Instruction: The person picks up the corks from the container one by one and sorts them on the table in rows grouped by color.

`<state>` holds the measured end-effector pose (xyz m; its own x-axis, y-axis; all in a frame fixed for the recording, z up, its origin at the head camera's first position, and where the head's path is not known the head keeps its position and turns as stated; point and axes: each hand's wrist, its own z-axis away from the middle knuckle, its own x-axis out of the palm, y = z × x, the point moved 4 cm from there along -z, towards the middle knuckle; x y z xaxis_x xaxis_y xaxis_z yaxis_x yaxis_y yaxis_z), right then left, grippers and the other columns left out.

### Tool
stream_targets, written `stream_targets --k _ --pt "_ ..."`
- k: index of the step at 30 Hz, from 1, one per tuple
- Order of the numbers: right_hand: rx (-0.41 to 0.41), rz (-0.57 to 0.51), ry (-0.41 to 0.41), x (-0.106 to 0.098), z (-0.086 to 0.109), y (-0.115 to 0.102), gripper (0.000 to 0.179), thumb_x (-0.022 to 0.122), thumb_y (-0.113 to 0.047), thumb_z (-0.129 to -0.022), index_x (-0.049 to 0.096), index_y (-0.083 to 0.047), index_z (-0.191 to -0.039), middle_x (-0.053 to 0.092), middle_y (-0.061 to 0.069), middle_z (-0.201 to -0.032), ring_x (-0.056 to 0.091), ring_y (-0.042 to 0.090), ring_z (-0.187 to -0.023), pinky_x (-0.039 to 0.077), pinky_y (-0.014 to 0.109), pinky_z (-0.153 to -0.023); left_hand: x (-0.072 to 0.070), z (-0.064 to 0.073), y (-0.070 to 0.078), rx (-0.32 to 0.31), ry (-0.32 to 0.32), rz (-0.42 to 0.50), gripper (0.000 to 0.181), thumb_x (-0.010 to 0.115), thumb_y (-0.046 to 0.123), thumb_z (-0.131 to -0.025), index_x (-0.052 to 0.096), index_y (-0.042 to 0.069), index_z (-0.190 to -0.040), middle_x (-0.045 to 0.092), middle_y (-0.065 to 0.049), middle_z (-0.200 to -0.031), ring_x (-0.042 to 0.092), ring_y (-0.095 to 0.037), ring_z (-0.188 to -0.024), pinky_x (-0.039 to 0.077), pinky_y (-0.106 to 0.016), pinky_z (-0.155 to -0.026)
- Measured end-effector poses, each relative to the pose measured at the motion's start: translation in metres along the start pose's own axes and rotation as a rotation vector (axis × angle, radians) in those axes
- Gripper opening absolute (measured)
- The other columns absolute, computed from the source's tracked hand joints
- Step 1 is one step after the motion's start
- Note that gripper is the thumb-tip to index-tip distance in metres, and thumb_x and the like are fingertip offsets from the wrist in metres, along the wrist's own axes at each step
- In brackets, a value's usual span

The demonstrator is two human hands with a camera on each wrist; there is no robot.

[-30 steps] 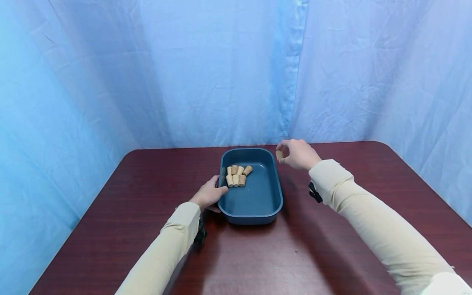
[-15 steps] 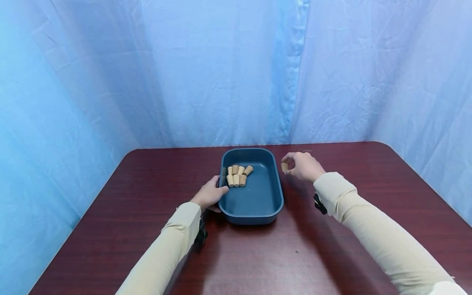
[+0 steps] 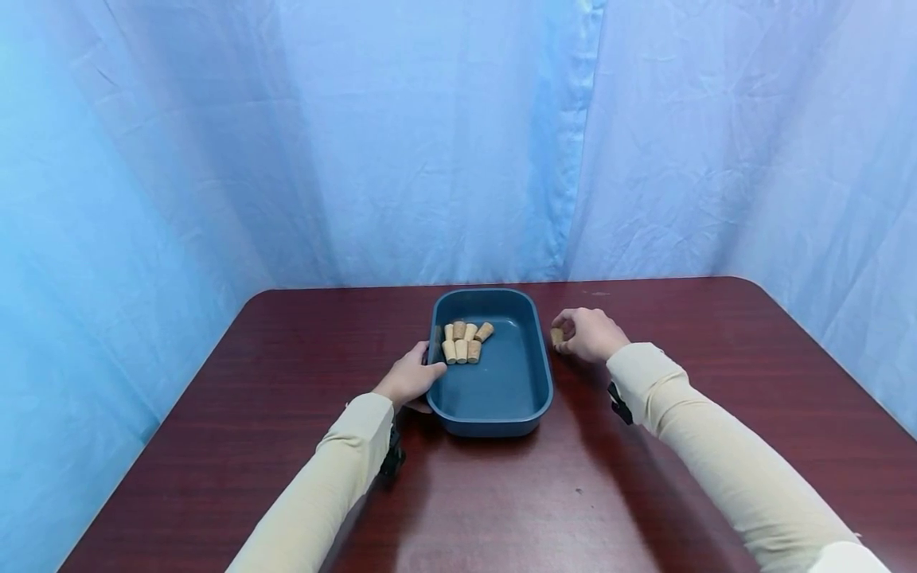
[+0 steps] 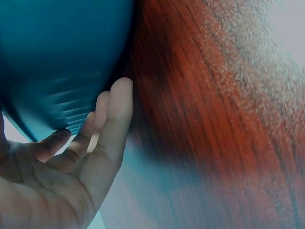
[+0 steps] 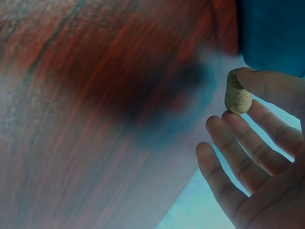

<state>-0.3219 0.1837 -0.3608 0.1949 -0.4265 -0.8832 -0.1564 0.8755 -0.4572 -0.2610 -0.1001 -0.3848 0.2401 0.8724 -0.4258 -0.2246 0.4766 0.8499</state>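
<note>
A deep blue rectangular tray (image 3: 489, 427) sits on the table with several tapered cork stoppers (image 3: 460, 351) bunched along its left side. My left hand (image 3: 411, 376) grips the left wall, thumb over the rim and fingers against the outside, as the left wrist view (image 4: 71, 167) also shows. Just right of the tray, low over the table, my right hand (image 3: 591, 335) pinches one cork stopper (image 5: 238, 95) between thumb and fingertips. The other fingers of that hand spread loosely in the right wrist view.
The dark red wooden table (image 3: 301, 350) extends on both sides of the tray. Pale blue curtains (image 3: 430, 143) hang behind it and at both sides.
My right hand has come down and slightly right with the pinched cork stopper, from near the tray's far right corner to beside its right wall. The left hand keeps its grip.
</note>
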Motion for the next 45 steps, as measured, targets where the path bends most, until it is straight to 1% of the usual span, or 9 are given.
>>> stream_targets --k 5,14,23,27,32,37,42,45 --pt "0.004 0.005 -0.01 0.003 -0.003 0.002 0.034 0.072 -0.008 -0.093 0.066 0.0 -0.125 0.066 0.02 -0.115 0.061 0.036 -0.107 0.051 0.054 -0.094 0.001 0.0 0.0 0.0 0.004 0.002 0.058 0.05 0.018 -0.105 0.03 0.009 -0.159 0.046 -0.028 -0.147 0.064 -0.042 -0.111 0.062 -0.045 -0.064" --pt "0.0 0.029 0.001 0.006 -0.004 0.004 0.033 0.071 -0.007 -0.092 0.067 -0.002 -0.124 0.067 0.019 -0.113 0.062 0.036 -0.103 0.052 0.055 -0.091 0.002 0.0 0.0 -0.003 0.005 -0.009 0.058 0.05 0.019 -0.105 0.03 0.01 -0.159 0.046 -0.027 -0.147 0.066 -0.039 -0.107 0.062 -0.042 -0.062" --pt "0.0 0.04 -0.013 0.005 -0.003 0.005 0.036 0.072 -0.008 -0.091 0.066 -0.001 -0.127 0.066 0.023 -0.119 0.061 0.038 -0.107 0.052 0.055 -0.092 0.002 0.0 -0.001 -0.004 0.005 -0.017 0.059 0.05 0.019 -0.105 0.029 0.01 -0.159 0.046 -0.027 -0.147 0.067 -0.038 -0.104 0.061 -0.042 -0.061" --pt "-0.011 0.027 -0.008 0.005 -0.003 0.006 0.037 0.073 -0.008 -0.091 0.066 -0.001 -0.126 0.067 0.023 -0.118 0.062 0.038 -0.106 0.052 0.055 -0.093 0.002 0.0 0.0 -0.005 0.006 -0.014 0.059 0.05 0.019 -0.105 0.03 0.009 -0.159 0.046 -0.027 -0.147 0.066 -0.039 -0.106 0.062 -0.042 -0.061" --pt "-0.023 -0.004 0.001 0.003 -0.001 0.007 0.036 0.072 -0.008 -0.092 0.065 0.0 -0.126 0.067 0.024 -0.119 0.062 0.04 -0.11 0.052 0.056 -0.095 0.003 0.0 0.0 -0.008 0.011 -0.013 0.058 0.05 0.019 -0.105 0.03 0.009 -0.159 0.046 -0.027 -0.147 0.066 -0.039 -0.107 0.062 -0.043 -0.062" --pt "-0.053 -0.014 0.03 -0.005 0.003 0.0 0.036 0.069 -0.007 -0.095 0.063 0.002 -0.13 0.065 0.026 -0.123 0.06 0.041 -0.114 0.051 0.057 -0.096 0.003 0.001 0.0 -0.005 0.011 -0.009 0.058 0.05 0.019 -0.105 0.03 0.009 -0.159 0.047 -0.027 -0.146 0.066 -0.038 -0.106 0.062 -0.043 -0.063" --pt "-0.095 -0.026 0.075 -0.019 0.007 -0.015 0.037 0.067 -0.009 -0.098 0.062 0.002 -0.133 0.062 0.029 -0.128 0.057 0.044 -0.12 0.051 0.056 -0.096 0.002 0.001 0.0 -0.004 0.011 -0.007 0.058 0.05 0.02 -0.106 0.031 0.009 -0.159 0.048 -0.027 -0.145 0.066 -0.038 -0.106 0.062 -0.043 -0.062" --pt "-0.113 -0.032 0.082 -0.027 0.008 -0.024 0.038 0.067 -0.01 -0.098 0.061 0.001 -0.134 0.06 0.028 -0.132 0.055 0.045 -0.123 0.051 0.056 -0.097 0.001 0.001 -0.001 -0.006 0.015 -0.004 0.057 0.05 0.02 -0.106 0.031 0.01 -0.159 0.048 -0.027 -0.145 0.066 -0.039 -0.106 0.062 -0.043 -0.063"
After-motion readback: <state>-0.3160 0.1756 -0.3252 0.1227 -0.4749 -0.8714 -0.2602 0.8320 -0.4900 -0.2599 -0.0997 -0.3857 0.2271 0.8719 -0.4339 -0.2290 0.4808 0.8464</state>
